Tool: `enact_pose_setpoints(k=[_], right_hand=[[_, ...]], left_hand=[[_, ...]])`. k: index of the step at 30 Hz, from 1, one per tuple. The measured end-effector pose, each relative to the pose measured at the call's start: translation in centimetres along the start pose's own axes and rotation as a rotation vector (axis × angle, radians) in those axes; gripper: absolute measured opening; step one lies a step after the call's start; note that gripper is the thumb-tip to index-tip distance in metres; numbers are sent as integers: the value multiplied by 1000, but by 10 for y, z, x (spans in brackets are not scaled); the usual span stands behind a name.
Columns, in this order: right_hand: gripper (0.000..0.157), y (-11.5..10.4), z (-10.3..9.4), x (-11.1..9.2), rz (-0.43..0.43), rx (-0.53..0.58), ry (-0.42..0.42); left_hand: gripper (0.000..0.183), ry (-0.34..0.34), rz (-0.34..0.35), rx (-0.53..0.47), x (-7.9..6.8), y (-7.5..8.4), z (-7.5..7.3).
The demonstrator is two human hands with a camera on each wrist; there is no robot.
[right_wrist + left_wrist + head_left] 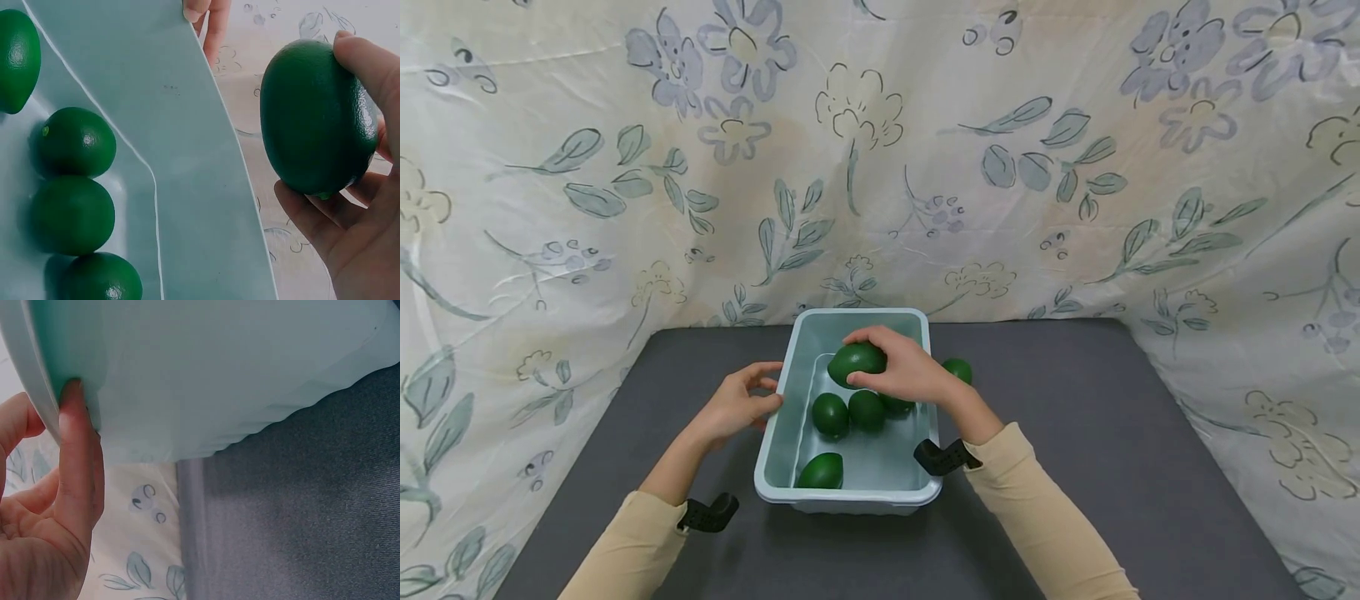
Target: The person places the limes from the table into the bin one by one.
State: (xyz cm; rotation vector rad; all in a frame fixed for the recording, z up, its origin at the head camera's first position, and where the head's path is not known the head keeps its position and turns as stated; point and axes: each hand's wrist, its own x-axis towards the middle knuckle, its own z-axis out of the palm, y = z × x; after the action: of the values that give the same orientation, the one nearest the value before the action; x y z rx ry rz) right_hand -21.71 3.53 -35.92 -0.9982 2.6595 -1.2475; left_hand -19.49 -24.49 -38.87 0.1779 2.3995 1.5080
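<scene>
My right hand [906, 367] grips a smooth, glossy dark green oval fruit [856, 364] above the far part of a pale blue-green plastic bin [848, 500]. In the right wrist view, thumb and fingers wrap the held fruit [317, 119], a small light green spot at its lower end. Several similar fruits lie in the bin: a row across the middle, with one green fruit [831, 415] at its left end, and another fruit [821, 472] in the near left corner. At the bin's left side, my left hand [737, 406] holds the rim; in the left wrist view fingers [75, 419] press the outer wall under it.
Another green fruit [957, 370] lies on the dark grey table [1075, 467] just right of the bin, partly hidden by the right wrist. A flower-patterned cloth [880, 183] hangs behind the table and along both sides. Both wrists wear black straps.
</scene>
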Motion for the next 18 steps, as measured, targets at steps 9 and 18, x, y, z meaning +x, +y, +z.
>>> enact_pose_setpoints(k=[9,18], right_hand=[[51,-2,-2,-9,-66,50,-105],[54,0,-8,-18,-101,88,-109]], left_hand=[[57,18,-10,0,-8,2,8],[56,27,-12,-14,-17,3,16]])
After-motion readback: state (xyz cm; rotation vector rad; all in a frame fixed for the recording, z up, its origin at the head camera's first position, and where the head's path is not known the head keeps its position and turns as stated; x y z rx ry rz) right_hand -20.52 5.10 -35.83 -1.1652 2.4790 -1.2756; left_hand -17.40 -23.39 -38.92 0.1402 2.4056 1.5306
